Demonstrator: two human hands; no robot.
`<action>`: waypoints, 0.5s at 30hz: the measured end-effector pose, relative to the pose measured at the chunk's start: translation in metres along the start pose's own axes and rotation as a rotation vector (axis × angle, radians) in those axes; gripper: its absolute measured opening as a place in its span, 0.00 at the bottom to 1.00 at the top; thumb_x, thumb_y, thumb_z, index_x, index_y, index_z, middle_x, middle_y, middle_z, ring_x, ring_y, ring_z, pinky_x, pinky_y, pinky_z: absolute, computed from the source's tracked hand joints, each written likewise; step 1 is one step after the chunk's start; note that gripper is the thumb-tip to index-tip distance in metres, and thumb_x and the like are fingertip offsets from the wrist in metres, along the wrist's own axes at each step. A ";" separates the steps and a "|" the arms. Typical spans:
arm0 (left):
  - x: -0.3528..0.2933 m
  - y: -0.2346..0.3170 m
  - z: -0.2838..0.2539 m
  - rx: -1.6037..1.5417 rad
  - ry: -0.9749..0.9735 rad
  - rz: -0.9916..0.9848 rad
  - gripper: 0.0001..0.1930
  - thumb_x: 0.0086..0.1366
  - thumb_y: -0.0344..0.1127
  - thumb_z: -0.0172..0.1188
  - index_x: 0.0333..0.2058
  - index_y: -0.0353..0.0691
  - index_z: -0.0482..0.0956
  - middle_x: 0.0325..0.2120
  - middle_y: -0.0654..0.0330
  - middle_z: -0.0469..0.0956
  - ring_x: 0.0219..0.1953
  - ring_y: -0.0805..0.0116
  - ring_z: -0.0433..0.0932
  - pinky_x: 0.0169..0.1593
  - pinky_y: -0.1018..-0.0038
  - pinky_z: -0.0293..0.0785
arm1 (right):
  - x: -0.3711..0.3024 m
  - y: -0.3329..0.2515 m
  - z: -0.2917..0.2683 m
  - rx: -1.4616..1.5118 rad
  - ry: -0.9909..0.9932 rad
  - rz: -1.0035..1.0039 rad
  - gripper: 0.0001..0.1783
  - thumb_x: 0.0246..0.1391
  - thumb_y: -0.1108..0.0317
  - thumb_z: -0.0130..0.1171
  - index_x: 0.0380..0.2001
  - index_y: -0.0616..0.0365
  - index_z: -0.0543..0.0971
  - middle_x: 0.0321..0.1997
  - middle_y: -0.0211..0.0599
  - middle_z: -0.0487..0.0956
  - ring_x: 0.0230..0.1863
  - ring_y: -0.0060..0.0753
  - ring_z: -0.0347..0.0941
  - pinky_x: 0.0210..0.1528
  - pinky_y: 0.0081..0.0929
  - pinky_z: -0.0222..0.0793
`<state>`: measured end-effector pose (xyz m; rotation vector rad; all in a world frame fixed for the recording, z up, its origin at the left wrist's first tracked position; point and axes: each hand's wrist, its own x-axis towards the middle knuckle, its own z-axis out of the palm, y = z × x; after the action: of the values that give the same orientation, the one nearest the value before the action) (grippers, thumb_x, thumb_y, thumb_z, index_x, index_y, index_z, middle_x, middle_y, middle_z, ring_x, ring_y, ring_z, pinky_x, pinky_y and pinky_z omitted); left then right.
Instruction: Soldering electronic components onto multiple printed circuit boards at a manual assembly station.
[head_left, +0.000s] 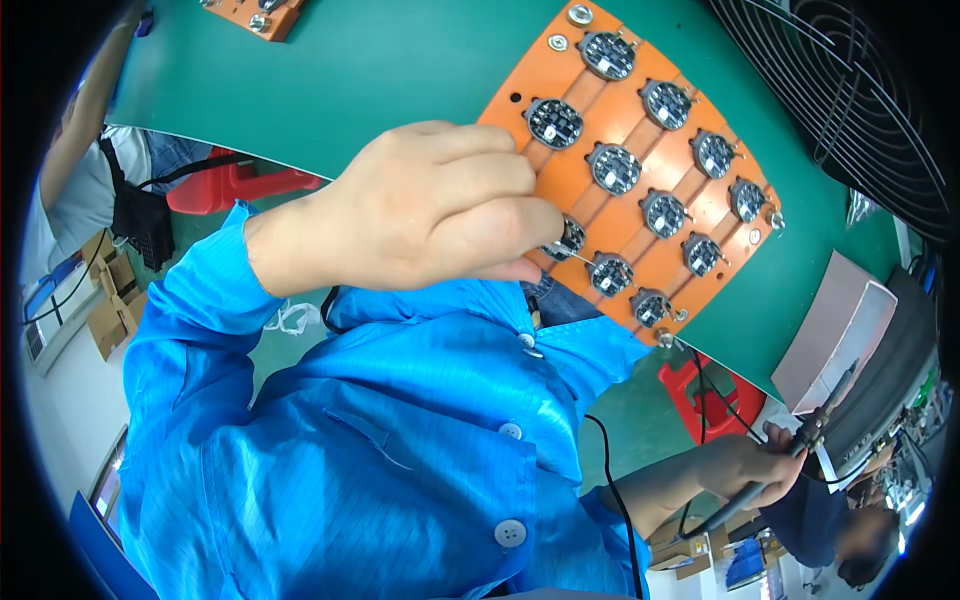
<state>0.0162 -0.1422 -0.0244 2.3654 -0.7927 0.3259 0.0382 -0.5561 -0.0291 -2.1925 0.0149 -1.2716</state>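
Observation:
My left hand (430, 210) reaches over the near left edge of an orange fixture plate (640, 130), its fingers pinched together. A thin, shiny metal piece (572, 252) sticks out from the fingertips toward a small round circuit board (610, 273); its kind is hidden by the hand. Several such dark round boards sit in rows on the plate, one of them (570, 236) partly covered by my fingers. At the lower right, away from the plate, my right hand (750, 470) is closed around a dark, pen-shaped tool (740, 503) that looks like a soldering iron.
The plate lies on a green table mat (400, 70). A black wire fan guard (850, 100) stands at the upper right, with a pinkish open box (835, 330) below it. Another orange fixture (262, 15) is at the far left. Red stools (235, 185) and people are nearby.

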 end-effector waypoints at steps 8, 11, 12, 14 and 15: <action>0.033 -0.004 -0.009 0.026 0.074 -0.164 0.20 0.52 0.37 0.77 0.42 0.43 0.79 0.35 0.56 0.79 0.38 0.50 0.80 0.42 0.60 0.78 | 0.008 -0.002 -0.016 0.272 -0.078 0.215 0.18 0.68 0.65 0.53 0.39 0.77 0.76 0.30 0.54 0.78 0.25 0.40 0.76 0.27 0.27 0.75; 0.050 0.002 -0.007 -0.233 0.275 -0.117 0.14 0.57 0.28 0.72 0.41 0.36 0.78 0.30 0.56 0.76 0.31 0.57 0.76 0.35 0.66 0.73 | 0.011 -0.008 -0.010 0.450 -0.261 0.126 0.17 0.67 0.65 0.54 0.44 0.74 0.75 0.34 0.56 0.78 0.25 0.43 0.76 0.27 0.32 0.74; 0.056 0.005 -0.006 -0.147 0.248 -0.098 0.12 0.59 0.24 0.68 0.41 0.35 0.78 0.29 0.56 0.76 0.31 0.58 0.76 0.34 0.66 0.73 | 0.012 -0.010 -0.002 0.511 -0.355 0.032 0.17 0.67 0.64 0.55 0.45 0.73 0.75 0.35 0.56 0.78 0.25 0.42 0.76 0.27 0.32 0.74; 0.068 0.010 0.000 -0.051 0.198 -0.069 0.11 0.60 0.20 0.64 0.42 0.33 0.78 0.29 0.55 0.76 0.30 0.59 0.76 0.34 0.67 0.73 | 0.021 -0.015 0.011 0.668 -0.606 -0.130 0.17 0.64 0.64 0.61 0.47 0.68 0.75 0.37 0.55 0.78 0.25 0.39 0.76 0.28 0.33 0.72; 0.074 0.011 0.005 -0.002 0.198 -0.058 0.12 0.60 0.19 0.64 0.43 0.33 0.78 0.30 0.55 0.76 0.30 0.59 0.76 0.34 0.68 0.73 | 0.022 -0.020 0.018 0.694 -0.671 -0.119 0.17 0.61 0.65 0.65 0.44 0.68 0.76 0.34 0.53 0.79 0.25 0.38 0.75 0.28 0.32 0.71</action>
<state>0.0680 -0.1867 0.0073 2.3059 -0.6303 0.5260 0.0584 -0.5376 -0.0082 -1.8869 -0.7171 -0.4234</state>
